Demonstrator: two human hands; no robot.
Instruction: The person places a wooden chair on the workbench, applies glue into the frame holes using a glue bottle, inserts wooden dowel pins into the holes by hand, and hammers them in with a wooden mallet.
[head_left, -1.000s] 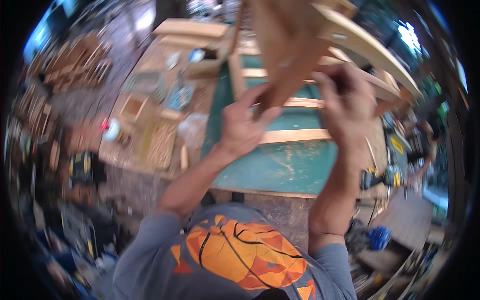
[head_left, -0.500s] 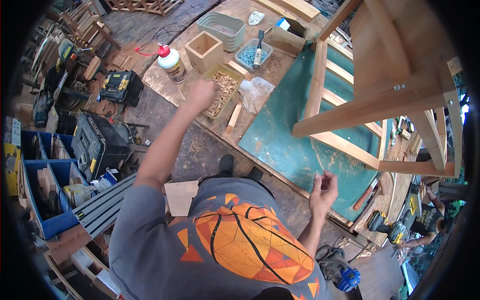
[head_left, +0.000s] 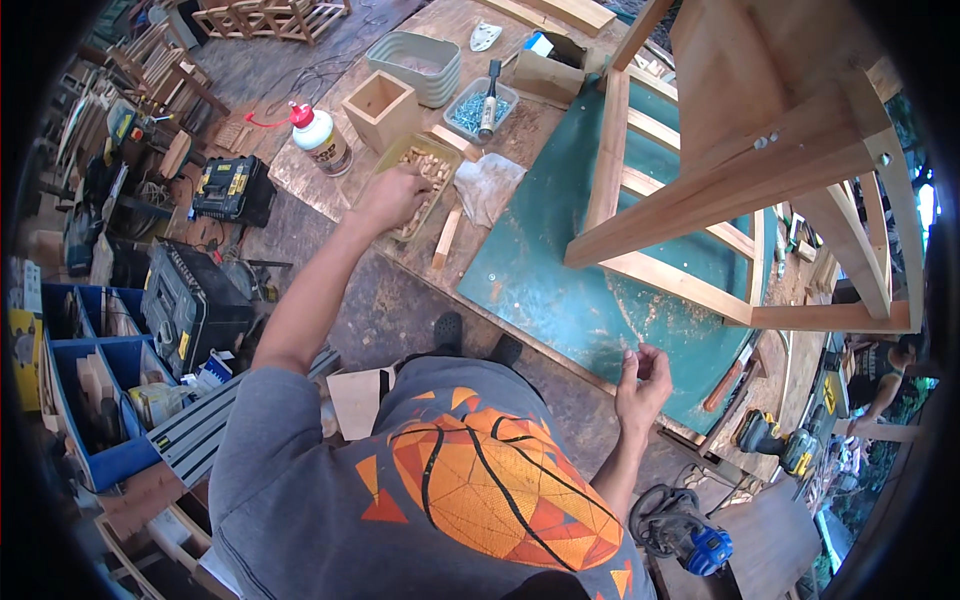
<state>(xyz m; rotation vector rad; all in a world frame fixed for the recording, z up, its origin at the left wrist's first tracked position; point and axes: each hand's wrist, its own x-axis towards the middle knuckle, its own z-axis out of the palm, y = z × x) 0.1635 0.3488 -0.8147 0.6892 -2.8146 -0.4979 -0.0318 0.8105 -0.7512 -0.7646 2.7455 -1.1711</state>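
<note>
My left hand (head_left: 394,199) is over a yellowish plastic tub (head_left: 408,236) of short wooden dowels (head_left: 425,163). Its fingers are bent and pinched together at the dowels, and their tips are partly hidden. My right hand (head_left: 643,388) hovers by the near edge of a green board (head_left: 540,290), thumb and curled fingers apart, with nothing visible between them. A wooden frame with slats (head_left: 690,285) stands on that board, right of my left hand.
Around the tub are a glue bottle (head_left: 322,143), a wooden box (head_left: 382,112), a tub of screws (head_left: 465,116), a brush (head_left: 490,100) and a white cloth (head_left: 489,188). Power drills (head_left: 780,440) lie at right, near another person (head_left: 880,385). Tool cases (head_left: 195,305) stand on the left.
The view has shifted slightly, so the bench things sit further left. My left hand stays at the dowel tub, its fingers turned a little. My right hand keeps nearly the same pose.
</note>
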